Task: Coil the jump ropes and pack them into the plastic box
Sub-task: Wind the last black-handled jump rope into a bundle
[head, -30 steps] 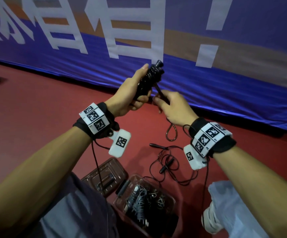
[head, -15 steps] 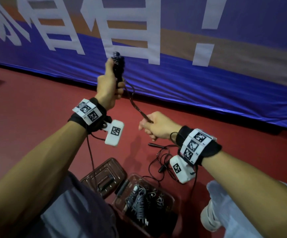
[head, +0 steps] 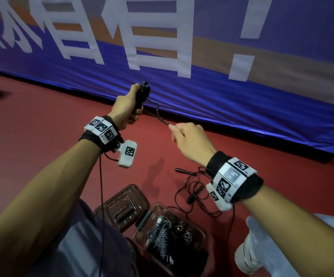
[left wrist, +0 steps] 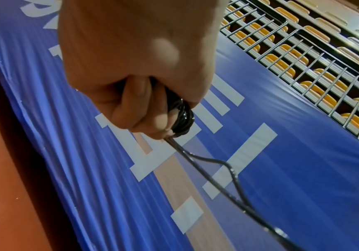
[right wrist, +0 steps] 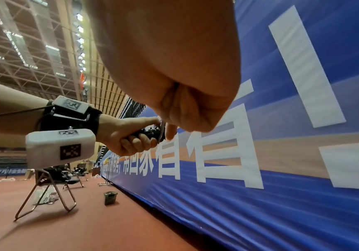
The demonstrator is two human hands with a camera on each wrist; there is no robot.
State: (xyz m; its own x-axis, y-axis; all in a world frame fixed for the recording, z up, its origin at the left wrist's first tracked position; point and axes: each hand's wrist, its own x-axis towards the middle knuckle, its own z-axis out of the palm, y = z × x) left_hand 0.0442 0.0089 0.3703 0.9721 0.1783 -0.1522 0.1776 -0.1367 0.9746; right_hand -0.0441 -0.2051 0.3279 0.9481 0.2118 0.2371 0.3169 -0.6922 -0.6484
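Observation:
My left hand (head: 129,105) grips the black jump rope handles (head: 142,94) upright, with black cord wound round them (left wrist: 181,117). From the handles a doubled stretch of cord (head: 159,117) runs down right to my right hand (head: 184,137), which pinches it taut between thumb and fingers. In the right wrist view my right hand (right wrist: 172,122) sits close to the wound handles (right wrist: 150,132). The clear plastic box (head: 199,232) lies open on the floor below, holding coiled ropes (head: 162,236). Another black jump rope (head: 192,188) lies loose on the floor beside it.
The box's brown-tinted lid (head: 122,208) lies just left of the box. A blue banner (head: 242,100) lines the wall ahead above the red floor (head: 42,116). My knees and a white shoe (head: 248,256) flank the box. Folding chairs (right wrist: 52,183) and a small dark container (right wrist: 109,197) stand far off.
My left hand dropped a little with the handles. My right hand rose and moved right, keeping the cord pulled taut after the hands parted from a close wrap.

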